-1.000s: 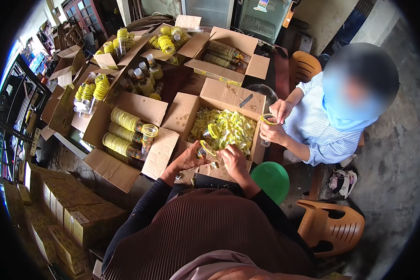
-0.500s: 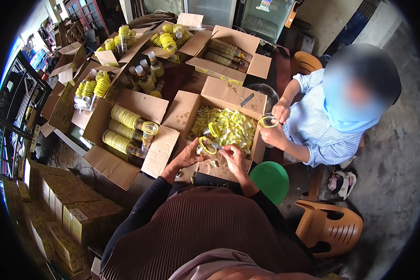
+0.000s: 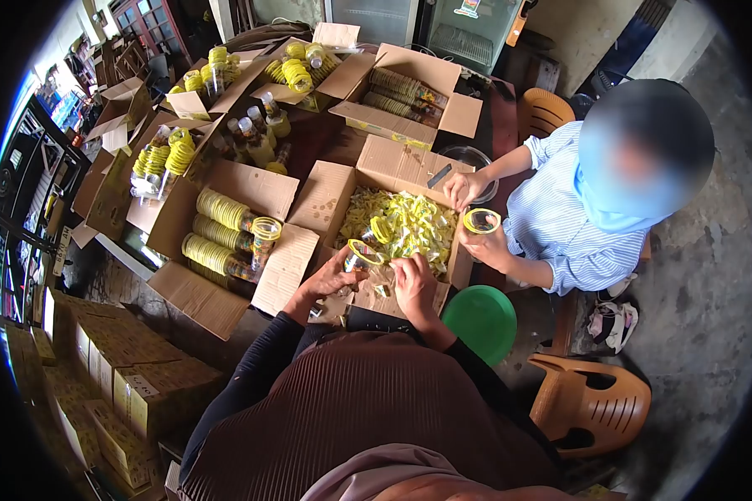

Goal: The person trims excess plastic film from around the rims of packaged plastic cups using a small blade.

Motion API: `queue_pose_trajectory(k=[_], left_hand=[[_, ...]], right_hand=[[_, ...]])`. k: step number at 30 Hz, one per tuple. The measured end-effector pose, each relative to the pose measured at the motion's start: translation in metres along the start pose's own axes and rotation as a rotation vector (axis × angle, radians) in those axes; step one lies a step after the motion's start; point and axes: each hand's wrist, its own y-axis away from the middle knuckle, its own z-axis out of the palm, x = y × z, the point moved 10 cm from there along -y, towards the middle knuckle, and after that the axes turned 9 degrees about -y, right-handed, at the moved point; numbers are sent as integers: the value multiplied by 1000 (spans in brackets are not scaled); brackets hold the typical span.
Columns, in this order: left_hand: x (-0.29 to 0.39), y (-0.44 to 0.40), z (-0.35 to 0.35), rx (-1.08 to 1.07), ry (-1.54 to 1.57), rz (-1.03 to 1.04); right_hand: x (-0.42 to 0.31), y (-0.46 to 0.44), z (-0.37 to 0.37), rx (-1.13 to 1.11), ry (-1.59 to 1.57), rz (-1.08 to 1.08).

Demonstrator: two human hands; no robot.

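My left hand is wrapped round a clear plastic cup with a yellow rim, its mouth tilted up toward me. Just right of the cup, my right hand has its fingers closed in a pinch; whatever they hold, if anything, is too small to make out. Both hands are over the near edge of an open cardboard box. Small yellow-and-white wrapped packets fill that box, and a short stack of yellow-rimmed cups lies on them.
At right a co-worker holds another yellow-rimmed cup. A knife-like dark blade rests on a box flap. Left stands a box with stacked cups. A green basin and an orange chair are to the right.
My right hand has moved slightly away from the cup's rim, while the cup has tilted a little in my left hand. The co-worker's one hand has left their cup and reached toward the box.
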Motion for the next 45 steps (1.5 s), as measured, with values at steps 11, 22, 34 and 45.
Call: queue_pose_trajectory(k=[11, 22, 34, 45], left_hand=[[2, 5, -21, 236, -575, 265], [34, 11, -8, 158, -627, 219], [1, -4, -7, 50, -126, 204], [15, -2, -3, 178, -692, 260]], right_hand=[[25, 7, 1, -35, -363, 123], [-20, 3, -4, -122, 81, -198], [5, -9, 3, -114, -67, -35], [-13, -6, 3, -246, 31, -262]])
